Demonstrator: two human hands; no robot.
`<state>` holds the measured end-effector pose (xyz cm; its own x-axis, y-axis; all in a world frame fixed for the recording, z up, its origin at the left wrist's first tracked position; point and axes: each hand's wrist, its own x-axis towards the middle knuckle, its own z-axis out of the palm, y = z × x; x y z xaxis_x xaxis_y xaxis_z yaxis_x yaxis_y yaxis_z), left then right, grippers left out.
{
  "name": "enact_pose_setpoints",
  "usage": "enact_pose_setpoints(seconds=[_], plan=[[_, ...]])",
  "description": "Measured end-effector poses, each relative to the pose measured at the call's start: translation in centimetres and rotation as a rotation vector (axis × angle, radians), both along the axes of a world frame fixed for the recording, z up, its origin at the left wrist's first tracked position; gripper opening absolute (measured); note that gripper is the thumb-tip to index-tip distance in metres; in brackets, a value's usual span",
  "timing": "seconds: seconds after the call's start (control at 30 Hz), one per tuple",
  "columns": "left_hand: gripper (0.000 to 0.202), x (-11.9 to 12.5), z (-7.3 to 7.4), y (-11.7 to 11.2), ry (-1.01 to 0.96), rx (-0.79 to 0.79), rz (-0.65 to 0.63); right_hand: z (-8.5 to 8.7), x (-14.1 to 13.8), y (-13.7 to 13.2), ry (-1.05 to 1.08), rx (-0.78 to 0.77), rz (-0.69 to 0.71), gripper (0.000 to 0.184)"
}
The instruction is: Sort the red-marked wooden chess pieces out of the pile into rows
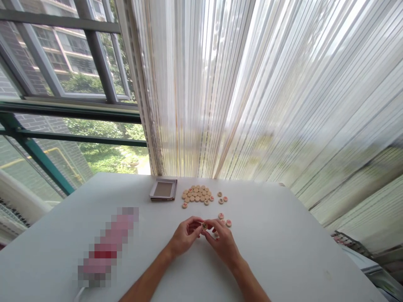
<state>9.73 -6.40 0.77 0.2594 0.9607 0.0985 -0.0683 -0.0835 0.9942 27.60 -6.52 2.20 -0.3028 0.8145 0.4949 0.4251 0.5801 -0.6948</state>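
Between the fingertips of both hands is a round wooden Chinese chess piece (pixel 204 226) with a dark character facing me. My left hand (pixel 186 235) pinches its left side, and my right hand (pixel 223 240) grips its right side. Just beyond my right fingers lie loose pieces with red characters, among them one red-marked piece (pixel 228 223); others there are partly hidden by the hand. Farther back, a cluster of pieces (pixel 197 194) sits close together, most showing plain faces. To its right lies a small group with a dark-marked piece (pixel 221 201).
A shallow box (pixel 163 189) stands at the back of the white table (pixel 283 251). On the left lies a blurred-out pink object (pixel 108 243) with a white cord. Behind the table hang sheer striped curtains (pixel 201 105), beside an open window (pixel 75 54).
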Motion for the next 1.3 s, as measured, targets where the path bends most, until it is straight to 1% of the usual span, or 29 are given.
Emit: enact_pose_setpoints(seconds=[0.13, 0.3, 0.4, 0.53, 0.67, 1.07, 1.3], plan=[[0.038, 0.0, -0.3, 0.0, -0.028, 0.016, -0.002, 0.1, -0.1, -0.1, 0.012, -0.008, 0.009, 0.022], [0.039, 0.1, -0.4, 0.3, -0.029, -0.015, 0.036, 0.2, -0.2, -0.2, 0.035, -0.003, 0.014, 0.028], [0.035, 0.1, -0.3, 0.3, -0.024, -0.008, 0.042, 0.2, -0.1, -0.1, 0.035, -0.016, 0.012, 0.026], [0.031, 0.0, -0.3, 0.2, -0.056, 0.009, 0.008, 0.0, 0.0, 0.0, 0.041, -0.021, 0.002, 0.024], [0.033, -0.1, -0.2, 0.2, -0.077, 0.018, -0.01, -0.1, 0.0, 0.1, 0.045, -0.013, -0.008, 0.023], [0.039, -0.2, -0.5, 0.5, -0.045, 0.024, 0.013, -0.1, 0.1, 0.1, 0.078, -0.044, 0.013, 0.02], [0.035, 0.0, -0.4, 0.3, -0.028, 0.06, 0.027, -0.9, 0.1, 0.4, 0.099, -0.022, 0.005, 0.017]])
